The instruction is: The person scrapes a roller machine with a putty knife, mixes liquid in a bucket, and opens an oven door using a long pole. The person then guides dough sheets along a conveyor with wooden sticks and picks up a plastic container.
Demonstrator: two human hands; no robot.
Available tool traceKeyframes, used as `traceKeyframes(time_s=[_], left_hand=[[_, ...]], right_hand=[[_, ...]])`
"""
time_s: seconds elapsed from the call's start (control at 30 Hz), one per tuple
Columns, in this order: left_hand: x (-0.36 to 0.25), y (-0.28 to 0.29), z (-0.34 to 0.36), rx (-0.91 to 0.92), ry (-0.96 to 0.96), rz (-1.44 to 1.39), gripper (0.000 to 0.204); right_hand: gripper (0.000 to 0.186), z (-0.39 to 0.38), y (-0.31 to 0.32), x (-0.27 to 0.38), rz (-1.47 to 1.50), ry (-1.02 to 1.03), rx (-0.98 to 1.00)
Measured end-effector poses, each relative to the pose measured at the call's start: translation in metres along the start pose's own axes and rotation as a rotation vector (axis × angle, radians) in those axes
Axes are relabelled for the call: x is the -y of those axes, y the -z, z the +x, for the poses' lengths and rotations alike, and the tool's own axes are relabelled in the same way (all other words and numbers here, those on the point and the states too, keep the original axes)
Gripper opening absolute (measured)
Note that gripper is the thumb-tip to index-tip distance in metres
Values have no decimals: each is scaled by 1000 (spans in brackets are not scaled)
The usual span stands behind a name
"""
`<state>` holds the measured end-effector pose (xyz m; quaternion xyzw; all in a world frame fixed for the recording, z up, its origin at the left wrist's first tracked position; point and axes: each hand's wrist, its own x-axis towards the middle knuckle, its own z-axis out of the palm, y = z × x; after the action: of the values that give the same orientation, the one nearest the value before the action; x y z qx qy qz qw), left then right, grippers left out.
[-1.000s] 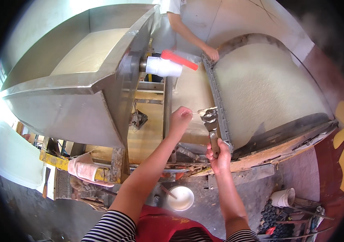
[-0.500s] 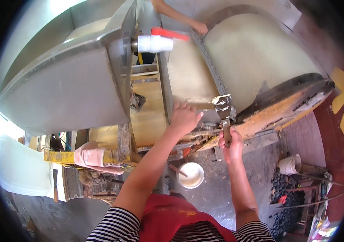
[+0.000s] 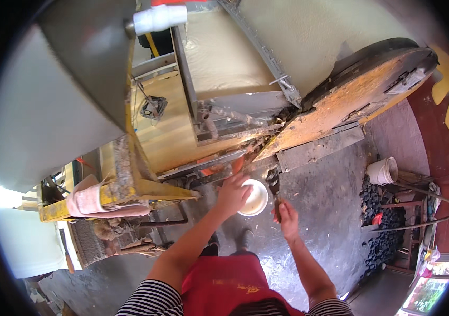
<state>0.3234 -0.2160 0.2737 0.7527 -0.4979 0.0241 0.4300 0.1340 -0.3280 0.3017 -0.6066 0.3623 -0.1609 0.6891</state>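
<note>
My right hand [image 3: 288,218] is closed around the handle of a scraper [image 3: 273,181]. Its dark blade points away from me and has pale residue on it. Just left of the blade, on the floor, is a white bucket [image 3: 260,206] with pale liquid inside. My left hand [image 3: 232,196] is beside and over the left part of the bucket, fingers stretched out and holding nothing. Whether it touches the rim I cannot tell. Beyond my hands is a metal-edged trough [image 3: 230,58] full of creamy liquid.
Right of the trough lies a large round drum [image 3: 364,102] with an orange, rough side. At the left stand a metal tank [image 3: 40,105] with a white valve [image 3: 160,19] and a yellow frame [image 3: 129,192] draped with a pink cloth [image 3: 90,197]. Black coals [image 3: 382,226] and a white pail [image 3: 382,171] are at the right.
Both my hands have come down and nearer, from the trough's edge to beside the bucket. The scraper came along in my right hand. The view has tilted down, and another person's arm has left it.
</note>
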Motion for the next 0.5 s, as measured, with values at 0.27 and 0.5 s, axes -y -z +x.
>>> traceKeyframes(time_s=[0.27, 0.5], left_hand=[[121, -226, -166, 479, 146, 223, 22], [222, -406, -234, 599, 90, 521, 28]], right_hand=[[42, 75, 43, -285, -173, -428, -56], [54, 194, 52, -501, -1041, -82, 86]])
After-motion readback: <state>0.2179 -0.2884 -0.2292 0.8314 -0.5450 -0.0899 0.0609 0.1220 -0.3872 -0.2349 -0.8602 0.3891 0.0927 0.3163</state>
